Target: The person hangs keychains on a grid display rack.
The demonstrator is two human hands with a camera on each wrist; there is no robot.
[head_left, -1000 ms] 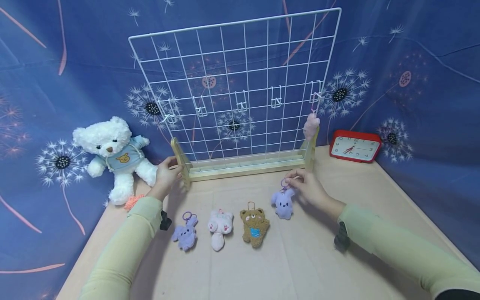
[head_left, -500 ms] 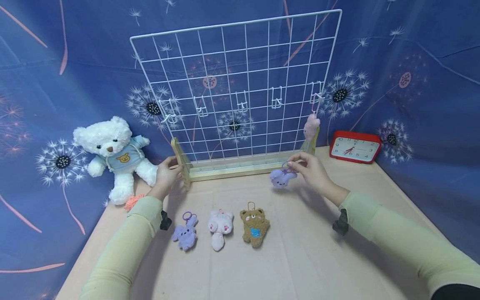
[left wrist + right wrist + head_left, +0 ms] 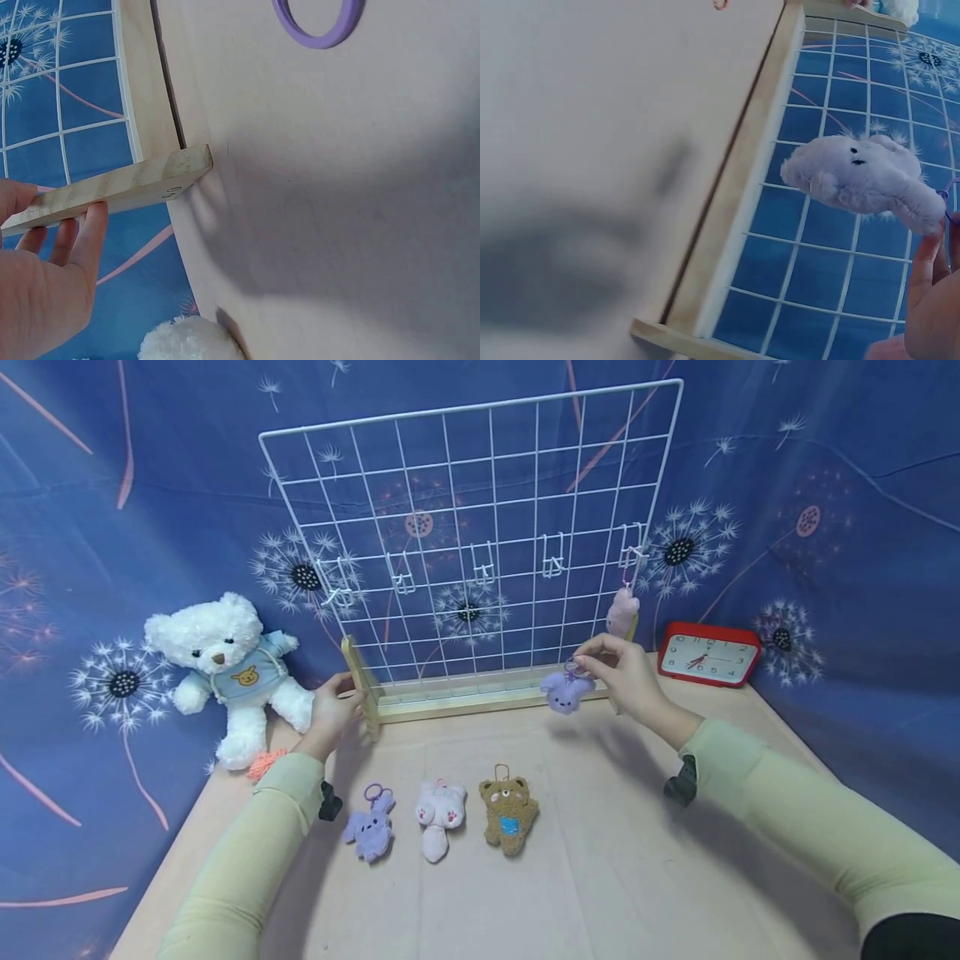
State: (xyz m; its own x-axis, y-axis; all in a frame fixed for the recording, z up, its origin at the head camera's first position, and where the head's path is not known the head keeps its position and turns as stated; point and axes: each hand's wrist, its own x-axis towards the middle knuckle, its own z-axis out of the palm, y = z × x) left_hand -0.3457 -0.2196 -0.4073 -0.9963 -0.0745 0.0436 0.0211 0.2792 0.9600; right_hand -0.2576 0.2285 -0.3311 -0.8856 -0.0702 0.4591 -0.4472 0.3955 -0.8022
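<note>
Fluffy purple plush [image 3: 566, 693], higher than before

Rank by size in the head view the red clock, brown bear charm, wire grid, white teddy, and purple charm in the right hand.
1. Wire grid
2. White teddy
3. Red clock
4. Brown bear charm
5. Purple charm in the right hand

Hung with blue dandelion-print cloth [image 3: 187, 527] from nine o'clock to three; fitted at six with a pale counter [image 3: 600, 893].
</note>
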